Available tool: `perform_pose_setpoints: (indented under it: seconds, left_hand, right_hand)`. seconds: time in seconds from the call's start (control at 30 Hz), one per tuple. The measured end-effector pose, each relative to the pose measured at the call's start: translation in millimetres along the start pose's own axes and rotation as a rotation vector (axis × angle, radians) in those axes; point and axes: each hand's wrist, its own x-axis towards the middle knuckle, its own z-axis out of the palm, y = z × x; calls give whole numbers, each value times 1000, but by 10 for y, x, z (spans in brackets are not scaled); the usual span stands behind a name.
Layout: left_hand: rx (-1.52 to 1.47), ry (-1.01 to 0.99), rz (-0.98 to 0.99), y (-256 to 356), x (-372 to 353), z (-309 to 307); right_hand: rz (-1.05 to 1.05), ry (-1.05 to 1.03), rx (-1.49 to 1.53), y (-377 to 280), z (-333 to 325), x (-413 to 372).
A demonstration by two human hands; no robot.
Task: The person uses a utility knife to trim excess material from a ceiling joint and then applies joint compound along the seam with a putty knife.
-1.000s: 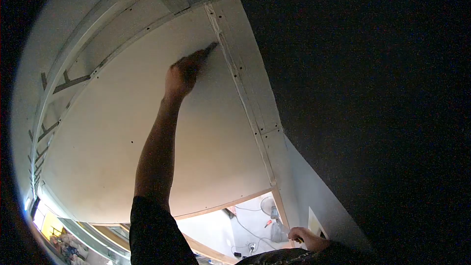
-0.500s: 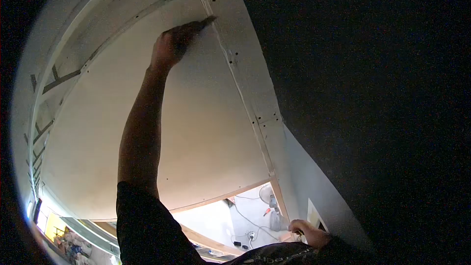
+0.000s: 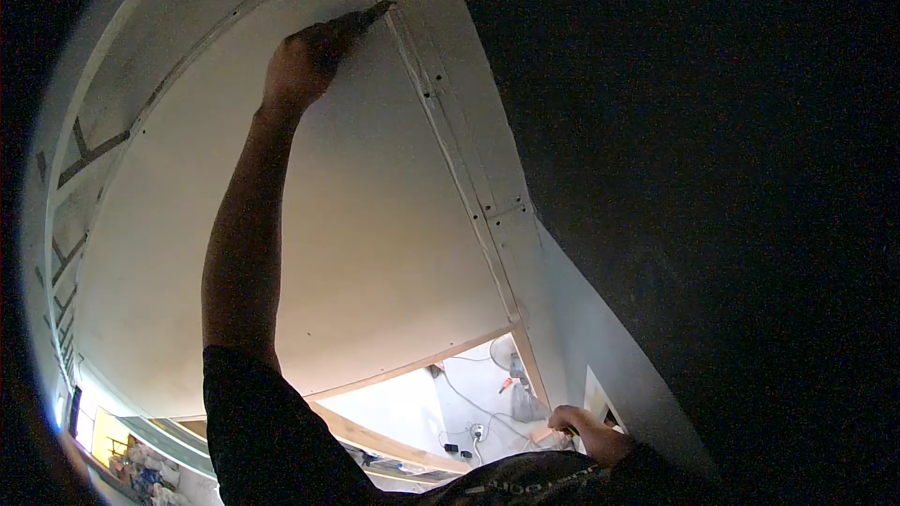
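Observation:
My left hand [image 3: 302,64] is raised at arm's length, fingers closed around a dark, pointed tool [image 3: 375,13] whose kind is too dim to make out. The tool's tip is at the pale, ridged seam [image 3: 411,54] between two large boards. Dark screw spots dot both sides of this seam. Low on the right, my right hand [image 3: 591,433] is closed beside the narrow opening in the wall. A small bit of yellow shows at its fingers; the rest of what it holds is hidden.
A broad, pale board [image 3: 309,225] fills the middle. Below it, a wooden-edged opening [image 3: 469,347] shows a floor with cables [image 3: 478,403] and a red-tipped item [image 3: 506,384]. At left runs a curved frame with slats [image 3: 89,159]. Darkness covers the right side.
My left hand and the tool appear farther up and left in view, still at the seam. The boards have also shifted up and left in view. My right hand stays low, slightly higher in view.

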Motion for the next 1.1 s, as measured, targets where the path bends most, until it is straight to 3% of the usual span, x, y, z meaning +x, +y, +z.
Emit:
perform_pose_setpoints:
  seconds: [0.23,0.3,0.4,0.53,0.63,0.7,0.83,0.93,1.0,1.1]
  left_hand:
    - [-29,-10,92,157,-95,-101]
    - [30,-63,-54,231,-169,-72]
    - [0,-134,-77,378,-230,-179]
    - [11,86,124,256,-201,-36]
    - [-11,128,98,214,-139,-46]
    - [2,43,22,279,-105,-137]
    - [6,79,53,294,-64,-114]
    - [17,96,85,87,-55,17]
    - [-4,175,213,107,-70,10]
    - [7,140,142,201,-123,-29]
  right_hand:
    - [80,-51,-38,128,11,-52]
    - [131,-37,-62,-130,15,-38]
    - [39,-92,-78,-207,-64,41]
    - [104,-225,15,369,-72,111]
    - [151,-179,88,238,-47,55]
    - [124,-129,21,142,-35,-1]
    - [106,-14,-1,-366,-20,55]
    - [97,-14,-65,-441,-55,65]
    - [82,-20,-125,-487,-48,33]
    - [64,-1,-132,-368,-4,32]
